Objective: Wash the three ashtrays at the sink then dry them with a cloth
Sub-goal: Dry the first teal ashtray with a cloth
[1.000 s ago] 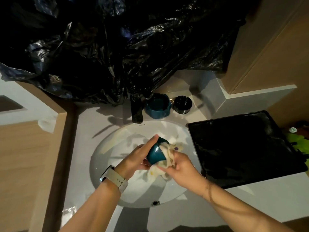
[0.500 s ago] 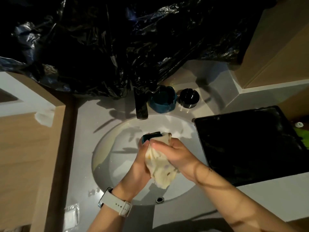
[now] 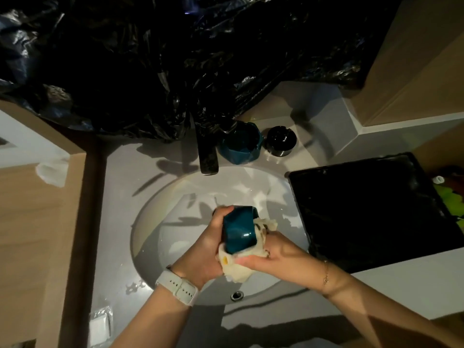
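On the far left a wooden counter edge [image 3: 37, 222] runs beside the grey vanity top [image 3: 118, 197], where a small wrapped packet [image 3: 100, 325] lies near the front. The left hand [image 3: 208, 247], a white watch [image 3: 177, 288] on its wrist, is curled closed around a teal ashtray [image 3: 238, 231], gripping its left side with the fingers wrapped over the top rim. The ashtray is tilted on its side above the white sink basin [image 3: 160, 222]. Just to the right, the right hand [image 3: 273, 254] is closed on a cream cloth [image 3: 241, 267], pressing it against the ashtray's underside and right flank. Behind the basin stands the dark faucet [image 3: 208, 156], then a second teal ashtray [image 3: 241, 146] and a black ashtray [image 3: 278, 141], just beside each other on the vanity. A black tray [image 3: 376, 209] lies at right.
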The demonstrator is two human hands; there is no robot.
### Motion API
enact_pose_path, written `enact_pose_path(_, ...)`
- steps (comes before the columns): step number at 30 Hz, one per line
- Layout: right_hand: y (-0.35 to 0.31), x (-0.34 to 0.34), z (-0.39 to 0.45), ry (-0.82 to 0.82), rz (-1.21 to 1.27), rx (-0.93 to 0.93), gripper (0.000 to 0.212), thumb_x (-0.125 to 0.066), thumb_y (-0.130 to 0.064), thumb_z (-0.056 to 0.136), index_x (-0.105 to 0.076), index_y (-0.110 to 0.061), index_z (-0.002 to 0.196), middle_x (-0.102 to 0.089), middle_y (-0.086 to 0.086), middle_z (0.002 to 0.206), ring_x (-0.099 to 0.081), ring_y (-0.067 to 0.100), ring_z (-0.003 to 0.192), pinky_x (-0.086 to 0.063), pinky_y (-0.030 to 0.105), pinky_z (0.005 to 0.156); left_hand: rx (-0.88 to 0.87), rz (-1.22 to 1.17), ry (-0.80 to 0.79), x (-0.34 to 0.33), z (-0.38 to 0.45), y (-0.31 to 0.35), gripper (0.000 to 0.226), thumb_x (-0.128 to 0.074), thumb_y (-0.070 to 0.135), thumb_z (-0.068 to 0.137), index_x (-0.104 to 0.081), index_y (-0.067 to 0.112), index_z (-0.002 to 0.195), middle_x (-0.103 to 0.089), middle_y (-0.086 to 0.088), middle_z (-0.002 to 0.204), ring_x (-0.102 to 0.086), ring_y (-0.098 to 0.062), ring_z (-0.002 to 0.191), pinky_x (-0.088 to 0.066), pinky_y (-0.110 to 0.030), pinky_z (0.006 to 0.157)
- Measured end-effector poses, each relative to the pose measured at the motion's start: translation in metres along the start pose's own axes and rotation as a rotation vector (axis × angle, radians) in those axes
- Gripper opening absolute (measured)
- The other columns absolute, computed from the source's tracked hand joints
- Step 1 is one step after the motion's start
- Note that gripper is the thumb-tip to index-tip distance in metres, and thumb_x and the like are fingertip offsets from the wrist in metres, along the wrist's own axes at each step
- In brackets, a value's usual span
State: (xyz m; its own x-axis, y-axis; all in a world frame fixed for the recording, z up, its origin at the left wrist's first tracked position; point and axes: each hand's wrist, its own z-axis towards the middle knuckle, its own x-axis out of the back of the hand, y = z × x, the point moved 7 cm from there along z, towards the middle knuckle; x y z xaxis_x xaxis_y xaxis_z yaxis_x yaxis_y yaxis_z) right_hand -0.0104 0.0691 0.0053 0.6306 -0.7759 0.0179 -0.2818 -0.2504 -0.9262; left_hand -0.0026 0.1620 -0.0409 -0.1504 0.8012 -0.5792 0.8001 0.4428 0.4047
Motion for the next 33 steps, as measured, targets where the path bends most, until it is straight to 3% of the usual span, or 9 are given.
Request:
enact_pose_path(5,0.016,0.018,0.006,0.393,0.504,-0.112,0.029,-0.059,-0.028,0.091,-0.069,-0.004,0.103,-0.073,0.015,0.096,-0.07,0.024,0.093,-0.055,0.03,0.083,-0.214,0.312,0.175,-0.013,0.012,-0.001,0.076,-0.05,0.057,0.082,-0.052,-0.003,0.128,-0.06,-0.034,0.122,-0.063,-0.04,0.11,-0.05,-0.05,0.1)
enact_pose_path(8,0.017,0.019,0.013,0.434,0.486,-0.114,0.021,-0.065,-0.03,0.088,-0.072,-0.009,0.086,-0.073,0.005,0.08,-0.07,0.014,0.08,-0.053,0.022,0.074,-0.183,0.206,0.158,-0.013,0.012,-0.002,0.077,-0.05,0.054,0.085,-0.047,-0.008,0.132,-0.055,-0.038,0.127,-0.057,-0.046,0.118,-0.044,-0.055,0.106)
enact_pose_path(11,0.008,0.008,0.012,0.266,0.25,-0.021,0.013,-0.06,-0.024,0.093,-0.067,-0.017,0.102,-0.072,-0.003,0.094,-0.069,0.01,0.092,-0.053,0.024,0.082,-0.046,0.005,0.058,-0.009,0.004,-0.008,0.053,-0.045,0.046,0.094,-0.065,-0.001,0.108,-0.069,-0.023,0.095,-0.069,-0.032,0.086,-0.057,-0.038,0.078)
enact_pose_path(13,0.006,0.005,0.008,0.131,-0.139,0.041,0.03,-0.055,-0.035,0.095,-0.062,-0.015,0.117,-0.068,-0.001,0.11,-0.063,0.009,0.104,-0.05,0.028,0.094,0.012,-0.131,0.049,-0.005,0.008,-0.008,0.051,-0.049,0.049,0.088,-0.07,0.002,0.084,-0.067,-0.016,0.074,-0.067,-0.028,0.066,-0.056,-0.029,0.06)
enact_pose_path(17,-0.002,0.016,-0.003,0.129,-0.528,0.155,0.05,-0.047,-0.045,0.095,-0.06,-0.003,0.119,-0.065,0.007,0.112,-0.056,0.007,0.102,-0.043,0.013,0.093,0.033,-0.197,0.073,-0.012,0.012,-0.011,0.049,-0.056,0.049,0.082,-0.067,0.004,0.098,-0.062,-0.017,0.087,-0.062,-0.03,0.082,-0.05,-0.036,0.075)
enact_pose_path(21,-0.005,0.017,-0.02,0.209,-0.719,0.249,0.033,-0.044,-0.033,0.098,-0.06,-0.005,0.103,-0.063,0.008,0.097,-0.059,0.017,0.089,-0.047,0.029,0.078,-0.022,-0.184,-0.027,-0.023,0.008,-0.011,0.061,-0.057,0.052,0.089,-0.062,0.002,0.124,-0.065,-0.024,0.114,-0.063,-0.036,0.108,-0.049,-0.043,0.097)
enact_pose_path(24,-0.009,0.017,-0.021,0.207,-0.799,0.267,0.03,-0.041,-0.027,0.099,-0.06,-0.005,0.095,-0.063,0.009,0.093,-0.057,0.019,0.083,-0.044,0.028,0.073,-0.104,-0.181,-0.074,-0.027,0.002,-0.01,0.079,-0.064,0.058,0.088,-0.048,0.004,0.144,-0.047,-0.025,0.146,-0.043,-0.04,0.138,-0.029,-0.051,0.118)
enact_pose_path(28,-0.017,0.026,-0.031,0.267,-0.809,0.288,0.029,-0.044,-0.028,0.097,-0.063,-0.006,0.094,-0.063,0.007,0.094,-0.056,0.015,0.084,-0.046,0.026,0.073,-0.123,-0.233,0.005,-0.033,0.002,-0.015,0.065,-0.056,0.056,0.089,-0.067,0.002,0.124,-0.065,-0.022,0.122,-0.064,-0.035,0.113,-0.052,-0.043,0.099)
enact_pose_path(33,-0.023,0.036,-0.031,0.082,-0.933,0.172,0.063,-0.025,-0.061,0.094,-0.06,-0.008,0.093,-0.064,0.005,0.094,-0.058,0.018,0.085,-0.046,0.03,0.077,-0.096,-0.187,0.076,-0.044,0.009,-0.026,0.063,-0.06,0.053,0.086,-0.069,0.002,0.122,-0.066,-0.023,0.119,-0.062,-0.037,0.111,-0.042,-0.048,0.106)
